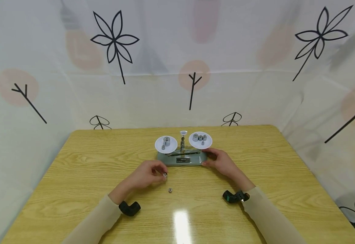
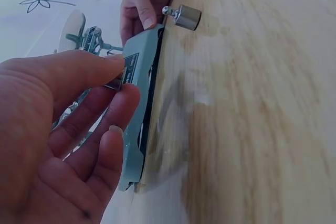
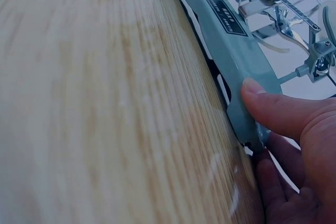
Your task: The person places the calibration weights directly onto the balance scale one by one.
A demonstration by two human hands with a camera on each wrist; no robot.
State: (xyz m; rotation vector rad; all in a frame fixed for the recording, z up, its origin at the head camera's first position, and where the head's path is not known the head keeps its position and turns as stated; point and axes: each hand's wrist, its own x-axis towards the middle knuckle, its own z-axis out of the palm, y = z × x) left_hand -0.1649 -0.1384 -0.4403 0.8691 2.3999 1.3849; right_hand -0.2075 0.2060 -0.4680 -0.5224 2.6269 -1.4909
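My left hand (image 1: 146, 174) pinches a small metal weight (image 1: 165, 175) between thumb and fingers, just in front of the balance scale's left end. In the left wrist view the fingers mostly cover this weight. My right hand (image 1: 221, 163) grips the right end of the scale's grey-green base (image 3: 239, 59), thumb on the front face and the other fingers behind. Two metal weights, one large (image 1: 166, 141) and one small (image 1: 163, 147), stand on the left white pan (image 1: 158, 145). Several weights stand on the right pan (image 1: 192, 144). Another knobbed weight (image 2: 187, 17) stands loose on the table.
The wooden table (image 1: 104, 149) reaches back to a white cloth (image 1: 153, 98) printed with flowers and twigs. A bright light reflection (image 1: 181, 225) lies on the tabletop near the front. Black wrist devices (image 1: 130, 208) are worn on both arms.
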